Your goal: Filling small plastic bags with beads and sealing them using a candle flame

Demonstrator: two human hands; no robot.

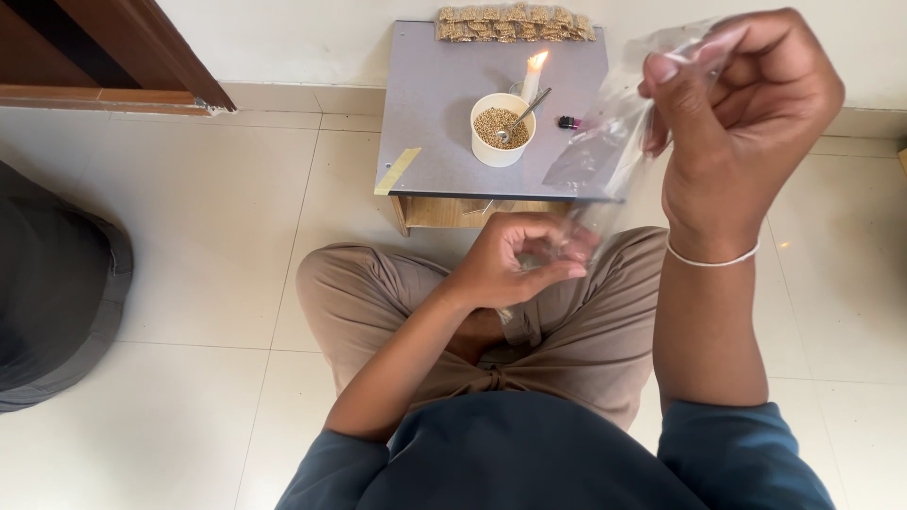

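Right hand (742, 113) raised, left hand (518, 260) low, fingers pinched.

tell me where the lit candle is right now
In the head view the lit candle stands on the small grey table, just behind and right of the white cup of seeds.

A small low table (444, 161) with a grey top stands on the pale tiled floor (217, 246) against the wall. On it sits a white cup (502, 132) of brown seeds with a metal spoon (522, 114) in it, a lit candle (532, 80) just behind, and a lighter (569, 123) to the side. Filled little packets (515, 24) line the far edge. A strip of tape (398, 171) hangs off the near left corner. A dark cushion (52, 293) lies well apart.
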